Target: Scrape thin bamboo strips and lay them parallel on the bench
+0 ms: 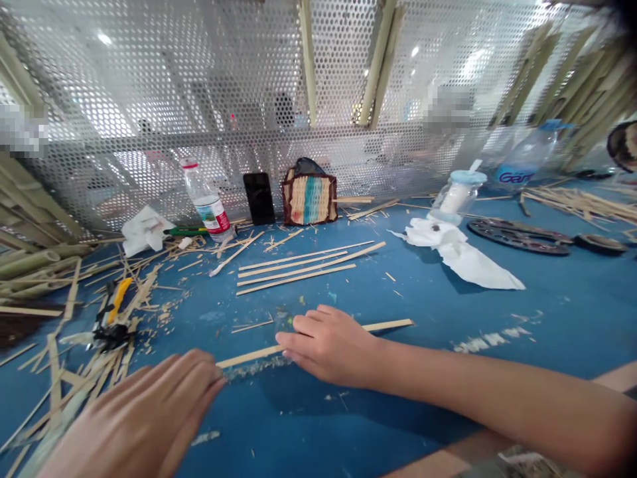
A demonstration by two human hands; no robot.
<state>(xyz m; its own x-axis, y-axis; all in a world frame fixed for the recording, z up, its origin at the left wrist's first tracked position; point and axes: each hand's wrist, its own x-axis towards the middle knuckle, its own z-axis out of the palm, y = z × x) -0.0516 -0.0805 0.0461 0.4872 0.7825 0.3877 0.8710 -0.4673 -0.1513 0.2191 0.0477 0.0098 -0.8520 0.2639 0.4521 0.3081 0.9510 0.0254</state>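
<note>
My right hand (328, 345) lies with curled fingers over a thin bamboo strip (318, 340) on the blue work table (448, 305). The strip runs across the table in front of me and passes under that hand. My left hand (144, 415) sits at the bottom left, its fingertips at the strip's left end. Whatever lies under those fingers is hidden. Pale green shavings (253, 369) lie along the strip. Several similar strips (298, 269) lie side by side farther back. A yellow-handled tool (117, 309) sits among bamboo scraps left of my left hand.
A perforated metal screen (338, 66) stands along the back. Before it are a water bottle (206, 202), a black phone (259, 198), and a woven bamboo piece (309, 192). Tissue (458, 255), a jar (456, 196), dark discs (520, 237), and bamboo tubes (34, 265) lie around.
</note>
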